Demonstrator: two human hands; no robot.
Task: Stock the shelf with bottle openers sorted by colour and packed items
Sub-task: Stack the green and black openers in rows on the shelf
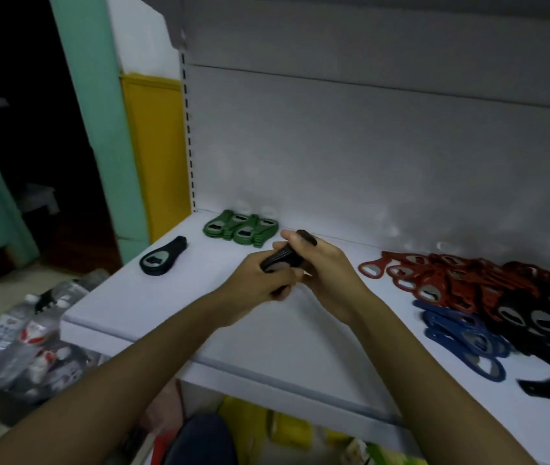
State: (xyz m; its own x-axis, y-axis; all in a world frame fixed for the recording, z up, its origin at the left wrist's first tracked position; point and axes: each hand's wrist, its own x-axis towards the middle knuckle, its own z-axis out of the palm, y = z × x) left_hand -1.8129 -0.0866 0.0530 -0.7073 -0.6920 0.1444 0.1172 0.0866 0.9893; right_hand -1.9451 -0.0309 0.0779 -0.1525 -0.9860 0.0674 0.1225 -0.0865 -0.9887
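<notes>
Grip of left hand [260, 283] and right hand [329, 273] tight around black openers [278, 258], green stack [240, 228] behind, red pile [451, 273] rightward.

Black opener stack [278, 259] — above white shelf [173, 297]

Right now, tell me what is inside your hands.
A stack of black bottle openers, gripped by the left hand and right hand. Fingers cover its middle, hiding the count.

shelf [173, 307]: smooth matt white | green openers [240, 228]: matt plastic (metal insets)
</notes>
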